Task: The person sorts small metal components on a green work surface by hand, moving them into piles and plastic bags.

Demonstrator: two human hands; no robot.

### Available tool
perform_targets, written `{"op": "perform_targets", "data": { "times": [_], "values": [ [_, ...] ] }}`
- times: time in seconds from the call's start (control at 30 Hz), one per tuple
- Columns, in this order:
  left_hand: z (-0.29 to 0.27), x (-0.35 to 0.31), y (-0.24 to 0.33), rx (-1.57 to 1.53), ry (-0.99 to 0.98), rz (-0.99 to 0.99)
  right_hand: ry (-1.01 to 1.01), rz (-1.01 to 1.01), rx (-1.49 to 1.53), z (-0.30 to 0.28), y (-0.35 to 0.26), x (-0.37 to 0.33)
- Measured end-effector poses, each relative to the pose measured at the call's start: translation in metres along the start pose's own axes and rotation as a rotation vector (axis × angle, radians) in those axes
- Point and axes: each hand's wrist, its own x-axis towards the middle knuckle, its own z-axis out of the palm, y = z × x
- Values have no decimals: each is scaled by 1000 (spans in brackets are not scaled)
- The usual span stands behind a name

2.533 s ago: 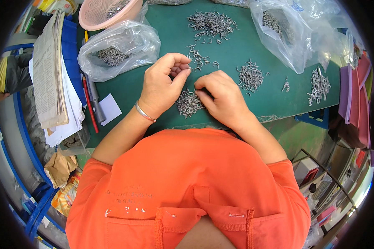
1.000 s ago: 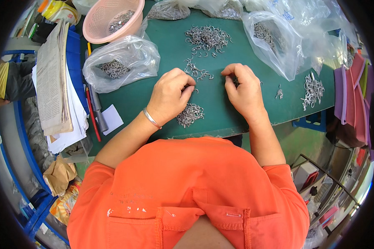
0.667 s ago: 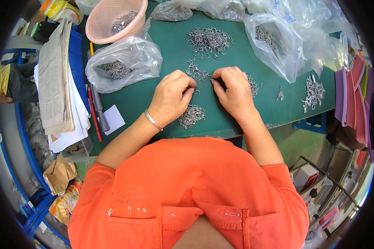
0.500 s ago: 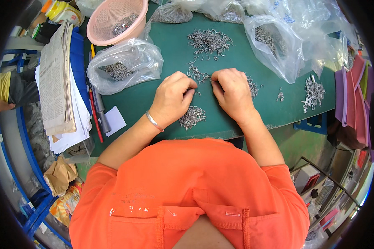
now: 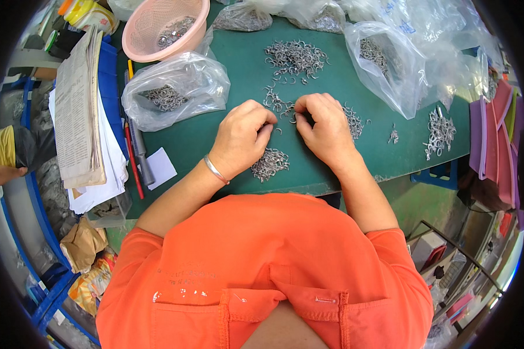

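Observation:
Both my hands work low over a green tabletop among heaps of small curved grey metal pieces. My left hand [image 5: 241, 138], with a bangle at its wrist, has thumb and forefinger pinched together; anything between them is too small to make out. My right hand [image 5: 327, 129] is curled, thumb and forefinger close at the edge of a small scatter of metal pieces [image 5: 275, 100]; its grip is hidden. A heap of metal pieces [image 5: 270, 164] lies beside my left wrist. Another heap [image 5: 353, 122] shows partly behind my right hand. The largest heap [image 5: 296, 58] sits farther back.
A clear bag of pieces [image 5: 177, 87] and a pink basket [image 5: 135, 30] stand at left, near pens and stacked papers [image 5: 78, 110]. More clear bags [image 5: 384, 64] line the back and right. Grey link-shaped parts [image 5: 439, 134] lie far right. Another person's hand [image 5: 6, 174] shows at far left.
My right hand has shifted slightly left and away from me, to the edge of the small scatter. My left hand looks nearly still. The other person's hand at far left has moved nearer.

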Motion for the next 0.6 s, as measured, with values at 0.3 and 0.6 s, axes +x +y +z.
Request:
{"op": "perform_targets", "data": {
  "times": [0.3,0.6],
  "values": [
    [-1,-1,-1,3,-8,2,-47,117,26,-33,-1,-2],
    [7,11,7,131,29,26,-123,-118,52,-12,-10,-3]
  ]
}}
